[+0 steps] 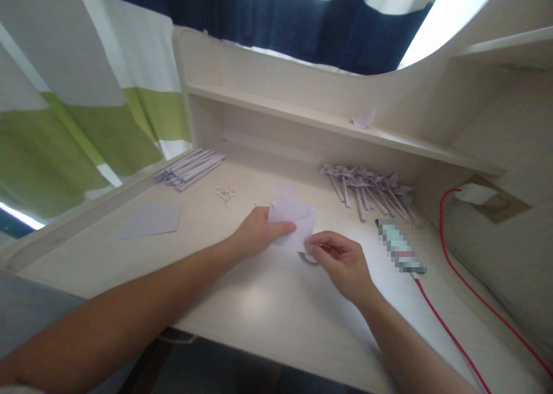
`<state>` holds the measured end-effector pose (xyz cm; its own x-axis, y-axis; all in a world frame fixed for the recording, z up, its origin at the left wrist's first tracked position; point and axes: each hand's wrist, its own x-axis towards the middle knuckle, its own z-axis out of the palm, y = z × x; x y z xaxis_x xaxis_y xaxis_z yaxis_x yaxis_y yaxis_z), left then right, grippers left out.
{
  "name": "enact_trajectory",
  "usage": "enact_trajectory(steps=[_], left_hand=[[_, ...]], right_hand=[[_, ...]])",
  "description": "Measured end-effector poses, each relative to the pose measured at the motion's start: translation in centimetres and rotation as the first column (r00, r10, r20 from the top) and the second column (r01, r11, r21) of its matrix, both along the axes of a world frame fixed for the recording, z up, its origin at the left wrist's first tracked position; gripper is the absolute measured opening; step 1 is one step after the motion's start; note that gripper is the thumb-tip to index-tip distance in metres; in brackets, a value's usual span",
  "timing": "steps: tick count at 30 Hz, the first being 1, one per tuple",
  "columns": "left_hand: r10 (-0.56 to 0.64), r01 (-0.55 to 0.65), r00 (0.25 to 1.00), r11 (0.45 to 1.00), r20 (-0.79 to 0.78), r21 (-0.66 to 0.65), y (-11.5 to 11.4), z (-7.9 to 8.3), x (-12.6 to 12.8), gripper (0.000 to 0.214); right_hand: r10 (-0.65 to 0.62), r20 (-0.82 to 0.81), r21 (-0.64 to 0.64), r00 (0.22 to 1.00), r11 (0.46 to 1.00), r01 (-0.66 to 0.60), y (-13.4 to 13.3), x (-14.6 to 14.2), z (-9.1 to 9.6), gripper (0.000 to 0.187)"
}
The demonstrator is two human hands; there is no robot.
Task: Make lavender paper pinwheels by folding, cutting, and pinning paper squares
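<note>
A small white paper sheet (294, 233) with loose, raised corners is held above the middle of the desk. My left hand (259, 233) is closed on its left side, with the thumb lying across the front. The fingers of my right hand (341, 260) pinch together at the sheet's lower right corner. Just below those fingertips a small round-edged object (308, 258) shows in part; its kind I cannot make out. Behind my left hand lies a little heap of thin, pale pieces (225, 194), too small to name.
Rolled paper sticks (190, 169) lie at the back left, near a stack of white paper (153, 219). Several paper pinwheels (367, 184) lie at the back right. A phone (400, 247) with a red cable (449, 330) rests on the right. A shelf (302, 113) runs above the desk's back.
</note>
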<state>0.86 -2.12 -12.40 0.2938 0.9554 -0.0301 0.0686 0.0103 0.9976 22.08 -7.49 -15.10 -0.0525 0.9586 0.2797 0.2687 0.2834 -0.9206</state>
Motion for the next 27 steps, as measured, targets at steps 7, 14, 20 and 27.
enact_trajectory(steps=[7,14,20,27], left_hand=[[0.008,-0.008,1.0,1.0,0.011,-0.007,0.01,-0.01,0.07,0.032],[-0.006,0.006,1.0,1.0,0.016,0.009,-0.03,-0.1,0.01,0.035],[-0.014,0.014,1.0,1.0,0.015,-0.003,-0.08,-0.05,0.02,0.035],[0.006,-0.006,1.0,1.0,0.012,-0.022,-0.15,0.18,0.16,0.031]], right_hand=[[-0.005,-0.01,-0.005,1.0,1.0,0.005,-0.04,-0.03,0.12,0.01],[0.024,-0.013,-0.007,1.0,1.0,-0.024,-0.12,0.24,-0.02,0.008],[0.0,0.041,0.042,0.999,0.999,-0.002,-0.23,0.09,0.08,0.007],[-0.016,0.052,0.057,0.999,0.998,0.013,-0.25,-0.02,0.16,0.006]])
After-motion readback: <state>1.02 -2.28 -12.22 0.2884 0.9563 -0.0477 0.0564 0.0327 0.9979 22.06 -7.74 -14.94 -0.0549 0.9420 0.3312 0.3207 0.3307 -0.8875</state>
